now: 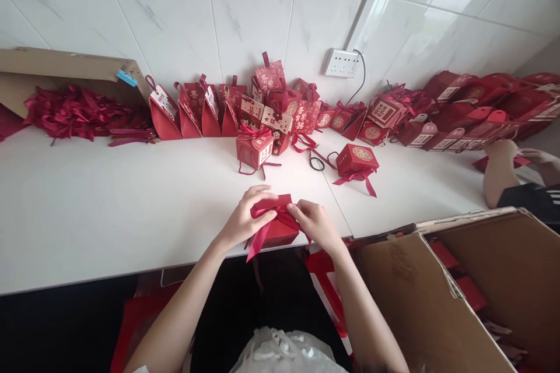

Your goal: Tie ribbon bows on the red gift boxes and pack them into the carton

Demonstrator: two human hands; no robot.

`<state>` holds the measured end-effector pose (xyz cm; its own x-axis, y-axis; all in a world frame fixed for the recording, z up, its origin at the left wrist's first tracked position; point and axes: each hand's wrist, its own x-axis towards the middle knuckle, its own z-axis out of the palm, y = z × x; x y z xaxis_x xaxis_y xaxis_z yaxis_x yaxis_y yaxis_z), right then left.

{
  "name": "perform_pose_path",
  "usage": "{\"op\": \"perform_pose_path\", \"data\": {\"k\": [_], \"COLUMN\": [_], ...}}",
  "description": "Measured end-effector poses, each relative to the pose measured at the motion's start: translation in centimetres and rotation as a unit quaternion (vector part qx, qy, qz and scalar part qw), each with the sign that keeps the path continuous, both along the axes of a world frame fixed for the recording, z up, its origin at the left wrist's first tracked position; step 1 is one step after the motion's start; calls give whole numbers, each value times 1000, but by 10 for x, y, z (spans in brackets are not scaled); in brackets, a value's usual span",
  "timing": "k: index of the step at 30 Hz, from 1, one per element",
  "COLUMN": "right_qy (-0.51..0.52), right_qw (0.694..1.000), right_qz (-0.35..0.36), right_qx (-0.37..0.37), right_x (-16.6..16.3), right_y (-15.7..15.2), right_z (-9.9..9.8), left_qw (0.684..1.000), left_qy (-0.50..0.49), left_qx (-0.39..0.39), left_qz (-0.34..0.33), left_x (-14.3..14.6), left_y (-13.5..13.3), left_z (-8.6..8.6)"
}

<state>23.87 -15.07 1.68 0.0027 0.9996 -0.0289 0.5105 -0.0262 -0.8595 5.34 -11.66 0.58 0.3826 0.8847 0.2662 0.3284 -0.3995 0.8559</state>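
Observation:
A small red gift box (283, 234) sits at the table's front edge, with a crimson ribbon (261, 238) tied in a bow over its top. My left hand (246, 217) is curled at the box's left, thumb and fingers closed about the ribbon loop. On the right side, my right hand (315, 222) pinches the bow's other part between thumb and bent fingers. Ribbon tails hang down in front of the box. Behind my hands stand a finished-looking red box with a white label (254, 150) and another bow-tied red box (357, 158).
Black-handled scissors (317, 162) lie on the white table (109, 198). Many red boxes line the wall; a carton of ribbons (79, 113) is at left. An open cardboard box (394, 268) stands at lower right. Another person's hand (501, 151) works at far right.

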Motion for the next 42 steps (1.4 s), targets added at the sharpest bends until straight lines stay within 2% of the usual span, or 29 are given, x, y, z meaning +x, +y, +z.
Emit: {"op": "perform_pose_path", "data": {"k": [3, 4, 5, 6, 9, 13, 15, 19, 25, 27, 29, 31, 34, 37, 40, 42], "right_qy": [88, 115, 137, 151, 170, 185, 193, 235, 417, 433, 399, 338, 210, 89, 40, 13], "right_qw": [996, 993, 990, 988, 985, 982, 981, 971, 905, 898, 916, 941, 971, 977, 984, 983], "right_qz": [-21, -24, -27, -29, -36, -30, -29, -41, -47, -37, -18, 7, 99, 188, 156, 117], "right_qx": [1, 0, -1, 1, 3, -12, -20, -34, -66, -65, -49, -2, 61, 49, 80, 142], "right_x": [-10, -11, -11, -11, -11, -10, -9, -9, -13, -11, -4, 7, 20, 21, 12, 7], "right_y": [-4, -8, -10, -13, -17, -18, -20, -22, -18, -17, -17, -17, -16, -14, -15, -19], "right_z": [-13, -15, -16, -17, -17, -12, -9, -9, -27, -32, -34, -32, -27, -24, -25, -24], "left_qw": [979, 971, 969, 972, 983, 985, 983, 970, 954, 951, 953, 959, 965, 970, 978, 975], "left_qy": [-7, 0, 8, 12, -10, -69, -91, -133, -184, -188, -178, -156, -133, -109, -84, -76], "left_qx": [47, 34, 5, -32, -122, -135, -130, -125, -125, -127, -137, -155, -156, -126, -33, 100], "left_qz": [197, 236, 248, 234, 137, 80, 87, 157, 202, 208, 201, 179, 162, 175, 190, 183], "left_x": [-1, -2, -4, -5, -9, -8, -5, 5, 18, 18, 15, 11, 6, 6, 12, 16], "left_y": [-17, -23, -27, -31, -31, -20, -18, -23, -28, -27, -25, -24, -22, -22, -27, -31], "left_z": [-3, -3, -2, -1, 1, -3, -6, -12, -17, -17, -15, -13, -8, -2, 5, 12]}}
